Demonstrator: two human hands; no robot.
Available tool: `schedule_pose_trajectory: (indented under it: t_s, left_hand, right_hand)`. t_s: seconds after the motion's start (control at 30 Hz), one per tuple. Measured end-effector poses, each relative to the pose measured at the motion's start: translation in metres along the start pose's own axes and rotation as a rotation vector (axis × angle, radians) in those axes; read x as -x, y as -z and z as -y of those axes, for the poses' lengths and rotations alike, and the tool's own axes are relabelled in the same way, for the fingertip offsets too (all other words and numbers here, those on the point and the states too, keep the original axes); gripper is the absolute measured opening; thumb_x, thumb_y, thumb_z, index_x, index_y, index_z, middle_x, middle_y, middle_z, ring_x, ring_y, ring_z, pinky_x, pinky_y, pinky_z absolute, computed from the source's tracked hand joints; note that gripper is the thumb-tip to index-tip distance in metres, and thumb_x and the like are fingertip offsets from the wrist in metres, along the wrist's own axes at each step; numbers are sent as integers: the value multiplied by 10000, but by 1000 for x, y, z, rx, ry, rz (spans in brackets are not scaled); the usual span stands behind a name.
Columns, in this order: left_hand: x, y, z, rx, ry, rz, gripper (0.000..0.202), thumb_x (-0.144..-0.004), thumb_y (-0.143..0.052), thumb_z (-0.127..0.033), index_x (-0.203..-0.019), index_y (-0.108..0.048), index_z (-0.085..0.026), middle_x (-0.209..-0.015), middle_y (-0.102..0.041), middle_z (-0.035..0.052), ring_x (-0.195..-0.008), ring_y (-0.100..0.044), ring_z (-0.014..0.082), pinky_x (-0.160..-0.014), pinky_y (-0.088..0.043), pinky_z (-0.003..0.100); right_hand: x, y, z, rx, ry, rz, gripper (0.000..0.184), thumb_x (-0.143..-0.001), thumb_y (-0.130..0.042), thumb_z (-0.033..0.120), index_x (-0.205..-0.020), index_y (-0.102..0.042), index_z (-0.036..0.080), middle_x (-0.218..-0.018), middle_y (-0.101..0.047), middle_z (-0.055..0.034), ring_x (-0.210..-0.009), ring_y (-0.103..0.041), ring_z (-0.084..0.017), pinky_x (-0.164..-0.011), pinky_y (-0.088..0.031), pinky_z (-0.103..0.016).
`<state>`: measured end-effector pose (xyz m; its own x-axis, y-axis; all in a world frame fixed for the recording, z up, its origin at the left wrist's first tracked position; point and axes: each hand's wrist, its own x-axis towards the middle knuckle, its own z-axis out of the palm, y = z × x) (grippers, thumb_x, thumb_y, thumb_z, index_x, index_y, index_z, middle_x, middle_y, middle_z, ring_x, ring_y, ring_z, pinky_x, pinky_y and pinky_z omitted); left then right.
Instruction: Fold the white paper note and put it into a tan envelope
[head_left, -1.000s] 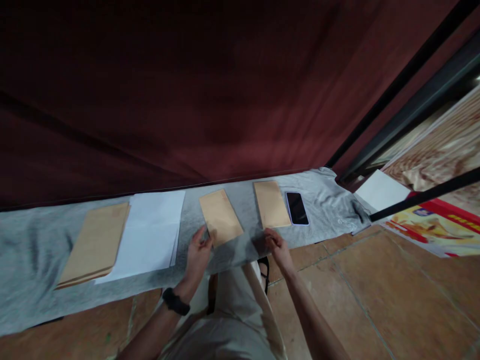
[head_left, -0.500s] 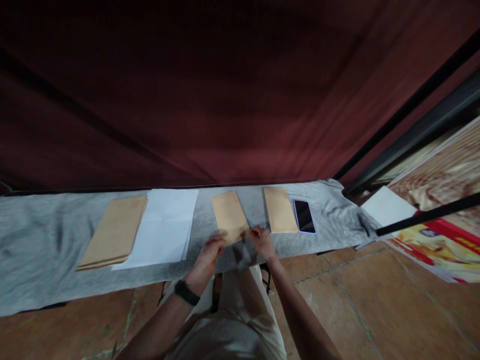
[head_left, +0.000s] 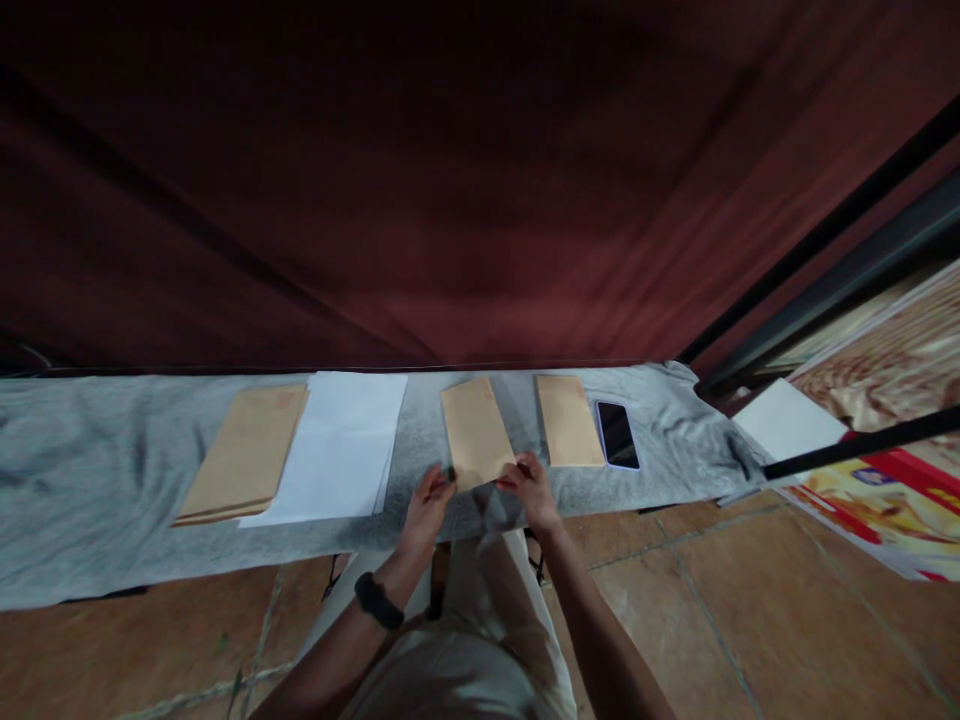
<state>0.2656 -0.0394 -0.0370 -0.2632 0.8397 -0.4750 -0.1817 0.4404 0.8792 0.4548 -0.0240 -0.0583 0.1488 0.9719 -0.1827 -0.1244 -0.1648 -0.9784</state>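
A brown paper envelope (head_left: 477, 430) lies slanted on the grey cloth in front of me, its near edge between my two hands. My left hand (head_left: 427, 510) pinches the near left corner. At the near right corner my right hand (head_left: 529, 488) has its fingers closed on the paper. To the right rests another brown envelope or stack of them (head_left: 570, 422). White paper sheets (head_left: 341, 445) lie to the left, and farther left is a pile of brown envelopes (head_left: 244, 450) overlapping their edge.
A phone (head_left: 619, 436) lies right of the right-hand envelopes. Grey cloth (head_left: 97, 470) covers the long narrow surface, backed by a dark red fabric wall (head_left: 465, 200). Black bars (head_left: 862, 444) and a red and yellow printed box (head_left: 892, 500) stand at the right.
The view has shifted slightly, moving everything a little to the right. Both hands remain at the envelope's near corners, and the left fingers now sit more clearly on its corner.
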Motion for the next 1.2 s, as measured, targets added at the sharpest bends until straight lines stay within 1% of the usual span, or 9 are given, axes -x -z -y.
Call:
schedule_pose_trajectory:
  t_s: [0.07, 0.13, 0.27, 0.43, 0.57, 0.7, 0.83, 0.97, 1.2]
  left_hand:
    - [3, -2, -1, 59, 66, 72, 442, -668, -805, -267, -1093, -703, -199, -1002, -747, 52, -950, -693, 215, -858, -536, 349]
    - [6, -10, -3, 77, 95, 176, 408, -652, -824, -309, -1029, -724, -191, -972, -759, 65, -883, -697, 206, -781, -540, 317]
    - [11, -34, -13, -8, 34, 390, 334, -621, -815, -331, -915, -755, -184, -879, -763, 50, -741, -668, 167, -659, -494, 259]
    - [10, -74, -23, -71, -59, 482, 328, -632, -763, -302, -921, -735, -151, -801, -736, 36, -640, -605, 123, -584, -428, 221]
    - [5, -113, -22, -155, -167, 566, 237, -692, -702, -284, -890, -723, -154, -742, -698, 12, -610, -564, 108, -558, -390, 208]
    - [-4, -153, -11, -265, -235, 530, 243, -698, -696, -218, -928, -705, -141, -648, -633, -17, -562, -534, 101, -534, -366, 203]
    - [-12, -178, 1, -319, -242, 515, 278, -695, -702, -164, -972, -698, -141, -637, -629, -25, -571, -563, 106, -546, -388, 201]
    - [-17, -188, 3, -378, -258, 494, 311, -702, -676, -111, -1010, -705, -145, -658, -652, -18, -607, -605, 119, -575, -419, 207]
    - [-21, -194, 3, -472, -279, 447, 315, -696, -680, -62, -999, -711, -145, -687, -672, -4, -627, -625, 126, -587, -423, 216]
  right_hand:
    - [7, 7, 7, -65, -26, -20, 388, -713, -714, 566, -815, -476, 276, -683, -574, 47, -637, -639, -185, -664, -611, -392]
    - [13, 14, 14, -136, -53, -52, 415, -671, -768, 550, -824, -503, 270, -676, -583, 53, -622, -624, -170, -641, -600, -360]
    - [21, 29, 26, -216, -28, -121, 420, -659, -820, 516, -829, -550, 245, -672, -603, 63, -609, -611, -137, -612, -591, -302]
    - [19, 58, 33, -251, 9, -258, 430, -676, -833, 508, -921, -613, 231, -699, -664, 47, -613, -643, -131, -606, -598, -271]
    - [8, 88, 33, -242, 55, -413, 450, -636, -838, 515, -917, -633, 229, -641, -637, 57, -561, -637, -136, -551, -586, -269]
    - [-2, 117, 31, -188, 89, -509, 474, -601, -820, 541, -895, -630, 222, -605, -609, 66, -533, -625, -134, -524, -572, -268]
    - [-8, 135, 27, -132, 90, -551, 502, -584, -801, 567, -883, -611, 212, -574, -579, 80, -493, -596, -117, -504, -558, -253]
    - [-11, 144, 20, -102, 78, -574, 511, -594, -787, 591, -875, -594, 210, -549, -580, 75, -480, -588, -120, -471, -533, -236]
    - [-17, 151, 11, -57, 69, -598, 489, -628, -787, 556, -906, -600, 201, -576, -589, 70, -471, -578, -109, -451, -519, -219]
